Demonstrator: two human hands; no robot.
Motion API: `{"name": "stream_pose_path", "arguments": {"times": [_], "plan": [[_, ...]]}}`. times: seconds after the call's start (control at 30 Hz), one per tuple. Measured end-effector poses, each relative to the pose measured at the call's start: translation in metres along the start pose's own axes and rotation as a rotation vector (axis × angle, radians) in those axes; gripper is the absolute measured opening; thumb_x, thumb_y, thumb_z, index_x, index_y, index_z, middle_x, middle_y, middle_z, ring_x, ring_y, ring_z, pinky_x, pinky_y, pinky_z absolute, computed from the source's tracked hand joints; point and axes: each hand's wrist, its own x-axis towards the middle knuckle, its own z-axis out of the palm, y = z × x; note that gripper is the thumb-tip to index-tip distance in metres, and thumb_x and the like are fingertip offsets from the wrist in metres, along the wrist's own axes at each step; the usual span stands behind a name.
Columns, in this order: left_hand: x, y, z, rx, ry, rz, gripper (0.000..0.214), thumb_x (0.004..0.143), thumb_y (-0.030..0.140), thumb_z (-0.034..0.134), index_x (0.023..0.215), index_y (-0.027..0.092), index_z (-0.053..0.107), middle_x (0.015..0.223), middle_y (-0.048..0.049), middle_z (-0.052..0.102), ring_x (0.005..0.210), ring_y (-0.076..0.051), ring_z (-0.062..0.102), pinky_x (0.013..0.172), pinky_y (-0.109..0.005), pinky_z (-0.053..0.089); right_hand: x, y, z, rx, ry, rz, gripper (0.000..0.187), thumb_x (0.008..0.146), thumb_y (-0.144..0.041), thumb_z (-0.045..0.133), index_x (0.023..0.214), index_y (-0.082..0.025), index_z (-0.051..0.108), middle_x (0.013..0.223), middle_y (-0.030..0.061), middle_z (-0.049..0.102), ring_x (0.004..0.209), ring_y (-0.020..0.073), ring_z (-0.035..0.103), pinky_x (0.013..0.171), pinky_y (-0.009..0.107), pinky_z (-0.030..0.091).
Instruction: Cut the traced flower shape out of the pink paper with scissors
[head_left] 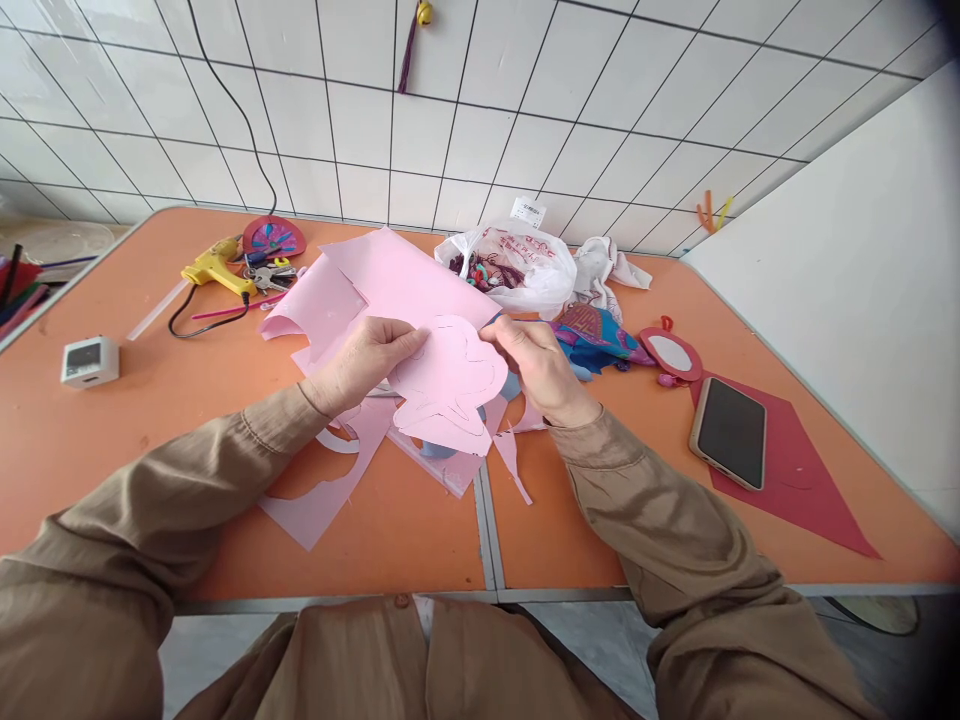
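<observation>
A pink cutout (pixel 448 385) with a wavy outline and thin dark drawn lines is held up over the middle of the table. My left hand (pixel 367 360) pinches its left edge between thumb and fingers. On the other side, the fingers of my right hand (pixel 538 362) are closed at its upper right edge; their tips are partly hidden. Beneath the cutout lie pink scraps (pixel 322 505) with curved cut edges and some blue-grey pieces. A large curled pink sheet (pixel 397 270) rests just behind my hands.
At the left are a yellow glue gun (pixel 217 268), keys (pixel 271 277) and a small white box (pixel 90 361). A white plastic bag (pixel 544 265) stands at the back. Rightward lie colourful fabric (pixel 600 335), a round pink-rimmed piece (pixel 671 353), a phone (pixel 731 432) and a red sheet (pixel 806 470).
</observation>
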Motion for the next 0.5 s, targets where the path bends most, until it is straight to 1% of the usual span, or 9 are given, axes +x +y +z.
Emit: {"name": "stream_pose_path", "arguments": {"times": [0.07,0.13,0.2,0.27,0.43,0.5], "plan": [[-0.0001,0.0008,-0.0006,0.014,0.009,0.003,0.047,0.091,0.046,0.056,0.058,0.021,0.034,0.058,0.0052,0.029,0.052,-0.008,0.026,0.049,-0.027,0.017,0.0006,0.0016,-0.0015,0.084,-0.038,0.042,0.045,0.083,-0.059,0.059,0.063,-0.019,0.060,0.056,-0.0021,0.043,0.056,0.0123,0.040,0.053,0.028,0.030],[-0.0002,0.0017,-0.0011,0.022,0.013,0.005,0.047,0.091,0.045,0.056,0.058,0.021,0.033,0.058,0.0052,0.028,0.052,-0.008,0.026,0.049,-0.027,0.017,0.0005,0.0015,-0.0020,0.107,-0.081,0.066,0.036,0.078,-0.049,0.067,0.062,-0.018,0.060,0.057,-0.0028,0.045,0.056,0.0113,0.040,0.052,0.027,0.029],[-0.0003,0.0019,-0.0014,0.010,0.015,0.016,0.047,0.092,0.045,0.056,0.059,0.021,0.033,0.059,0.0053,0.028,0.052,-0.008,0.025,0.049,-0.027,0.017,0.0000,0.0008,-0.0013,0.105,-0.108,0.086,0.031,0.071,-0.041,0.072,0.057,-0.018,0.057,0.057,-0.0036,0.045,0.055,0.0105,0.039,0.051,0.026,0.028],[-0.0005,0.0013,-0.0015,-0.014,0.016,0.030,0.047,0.092,0.046,0.057,0.059,0.021,0.034,0.059,0.0054,0.028,0.052,-0.008,0.025,0.049,-0.027,0.018,-0.0003,0.0004,0.0000,0.101,-0.111,0.107,0.032,0.068,-0.037,0.073,0.054,-0.019,0.051,0.054,-0.0044,0.043,0.054,0.0102,0.039,0.050,0.026,0.027],[0.0000,-0.0023,-0.0020,-0.076,-0.001,0.021,0.049,0.091,0.048,0.061,0.059,0.020,0.038,0.058,0.0051,0.030,0.051,-0.008,0.027,0.047,-0.025,0.020,-0.0003,-0.0008,0.0023,0.087,-0.070,0.106,0.035,0.067,-0.032,0.069,0.050,-0.020,0.041,0.052,-0.0054,0.037,0.053,0.0096,0.037,0.050,0.026,0.026],[0.0009,-0.0039,-0.0027,-0.160,-0.022,-0.028,0.050,0.089,0.051,0.065,0.058,0.019,0.040,0.057,0.0047,0.033,0.050,-0.008,0.030,0.046,-0.024,0.023,-0.0004,-0.0024,0.0028,0.083,-0.052,0.100,0.036,0.066,-0.031,0.068,0.049,-0.021,0.038,0.051,-0.0058,0.034,0.052,0.0085,0.033,0.050,0.026,0.022]]}}
